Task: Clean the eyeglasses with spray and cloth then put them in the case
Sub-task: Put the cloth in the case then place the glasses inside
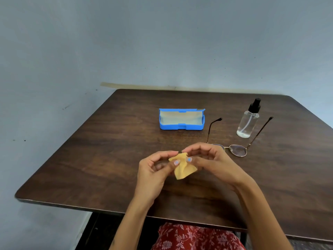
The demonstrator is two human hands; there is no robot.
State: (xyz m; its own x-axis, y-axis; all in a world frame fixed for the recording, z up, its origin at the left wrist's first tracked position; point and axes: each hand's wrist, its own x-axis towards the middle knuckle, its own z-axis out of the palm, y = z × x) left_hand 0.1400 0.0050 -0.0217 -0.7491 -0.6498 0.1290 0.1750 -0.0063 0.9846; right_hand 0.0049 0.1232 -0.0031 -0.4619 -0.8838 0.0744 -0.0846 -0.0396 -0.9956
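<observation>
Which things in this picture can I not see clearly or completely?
Head view only:
- eyeglasses: left lens mostly hidden behind the right hand.
- cloth: upper part covered by fingers of both hands, the left hand included.
- case: small emblem on the lid too small to read.
- spray bottle: liquid level unclear through the clear plastic.

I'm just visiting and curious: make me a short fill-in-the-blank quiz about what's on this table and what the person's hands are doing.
1. Both hands, the left hand and the right hand, pinch a small ____ cloth.
2. The blue case stands with its lid ____.
3. The eyeglasses lie on the table with their arms ____.
4. The spray bottle has a ____ nozzle.

Missing words: yellow; open; unfolded; black
</observation>
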